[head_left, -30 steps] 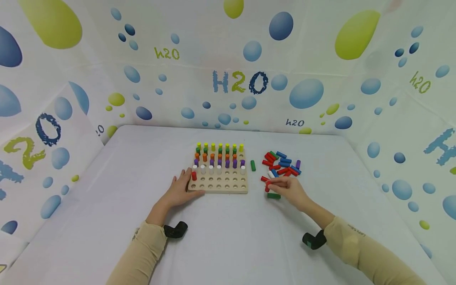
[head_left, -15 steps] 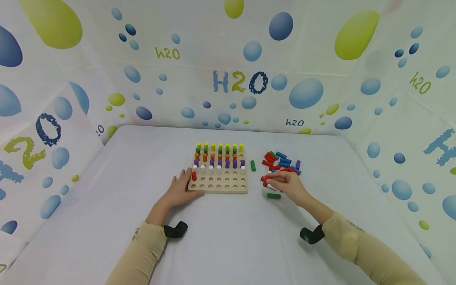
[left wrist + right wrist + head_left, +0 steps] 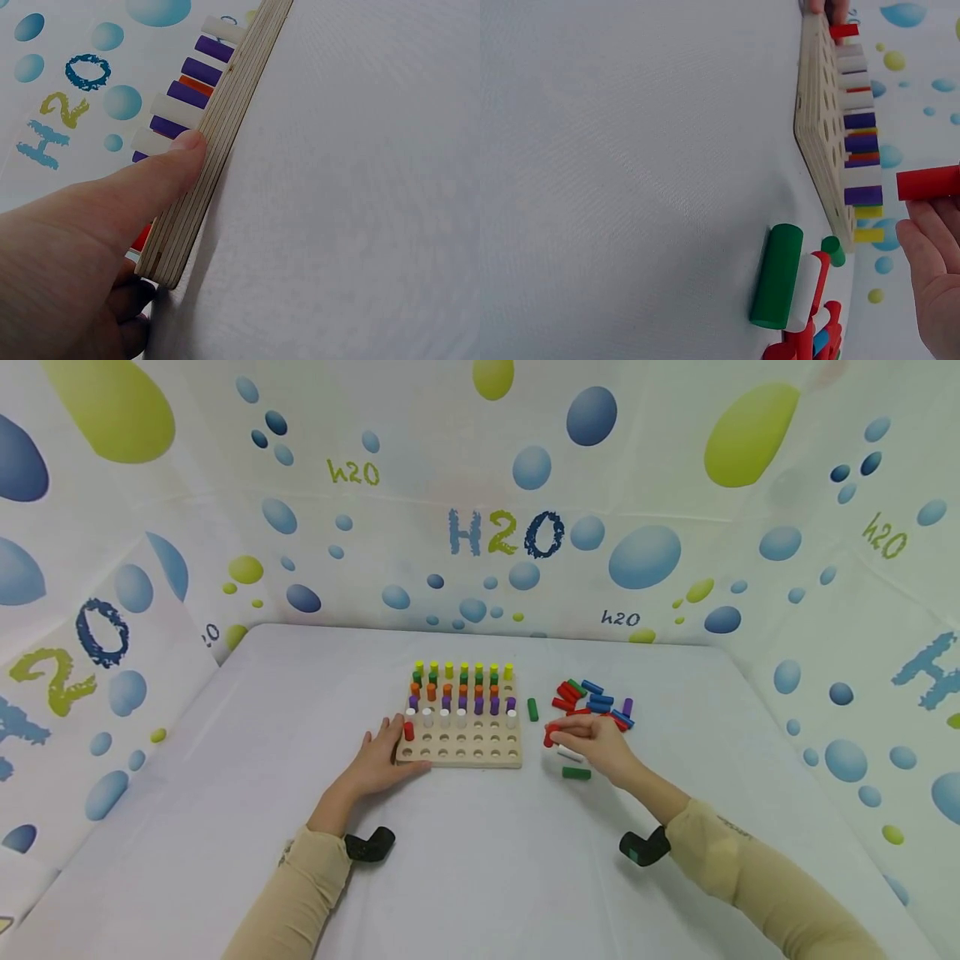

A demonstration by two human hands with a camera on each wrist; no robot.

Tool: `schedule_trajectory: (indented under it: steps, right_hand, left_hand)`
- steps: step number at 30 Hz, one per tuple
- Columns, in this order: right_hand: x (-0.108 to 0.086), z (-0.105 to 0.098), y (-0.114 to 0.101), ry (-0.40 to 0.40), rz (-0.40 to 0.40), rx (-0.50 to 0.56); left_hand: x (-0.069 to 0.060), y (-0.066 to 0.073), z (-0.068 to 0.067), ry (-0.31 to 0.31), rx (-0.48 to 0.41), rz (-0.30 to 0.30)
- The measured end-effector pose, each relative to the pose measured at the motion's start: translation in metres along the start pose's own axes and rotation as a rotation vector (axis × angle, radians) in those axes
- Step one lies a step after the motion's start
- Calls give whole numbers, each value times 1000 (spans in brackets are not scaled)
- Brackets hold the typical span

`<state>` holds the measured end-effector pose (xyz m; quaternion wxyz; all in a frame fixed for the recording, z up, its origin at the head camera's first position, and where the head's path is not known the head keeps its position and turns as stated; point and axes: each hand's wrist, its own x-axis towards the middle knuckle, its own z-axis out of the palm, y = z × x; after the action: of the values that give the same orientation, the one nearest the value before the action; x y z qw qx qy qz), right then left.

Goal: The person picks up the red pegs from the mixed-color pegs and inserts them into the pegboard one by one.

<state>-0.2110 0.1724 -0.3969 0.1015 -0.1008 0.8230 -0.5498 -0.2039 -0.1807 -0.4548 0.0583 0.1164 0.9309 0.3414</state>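
A wooden pegboard (image 3: pixel 462 760) holds rows of yellow, green, orange, purple and white pegs, with one red peg (image 3: pixel 408 732) at the left of the row in front of the white ones. At the board's left front corner rests the left hand (image 3: pixel 377 766), its thumb along the front edge; in the left wrist view the thumb of that hand (image 3: pixel 112 202) presses the board's side (image 3: pixel 202 165). Between thumb and fingers the right hand (image 3: pixel 606 750) pinches a red peg (image 3: pixel 550 735), right of the board. The right wrist view shows this red peg (image 3: pixel 928 183) clear of the table in the hand (image 3: pixel 937 277).
Loose red, blue, green and purple pegs (image 3: pixel 600 699) lie in a pile behind the right hand. A white peg (image 3: pixel 570 756) and a green peg (image 3: pixel 576 773) lie nearer the front. Another green peg (image 3: pixel 532 709) lies between board and pile.
The right hand has moved left and slightly away from the body with the red peg, from above the near green peg towards the board. The left hand stays in place.
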Motion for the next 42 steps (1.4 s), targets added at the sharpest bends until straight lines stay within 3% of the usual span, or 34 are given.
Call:
schedule_trajectory:
  steps: [10,16,26,37,42]
  right_hand:
    - [12,11,-2,-1,-5,15]
    - [19,20,-8,5,-12,-45]
    - [29,39,-17,-22,-46,10]
    - [42,58,-27,-33,11,4]
    - [47,69,-29,-39,-6,32]
  left_hand:
    - [0,-1,0,-3,6,-7]
    - [0,-1,-1,2,12,-4]
    - [0,-3,2,-3,5,-3]
    - [1,0,0,-1,6,-4]
    - [1,-1,1,0,11,0]
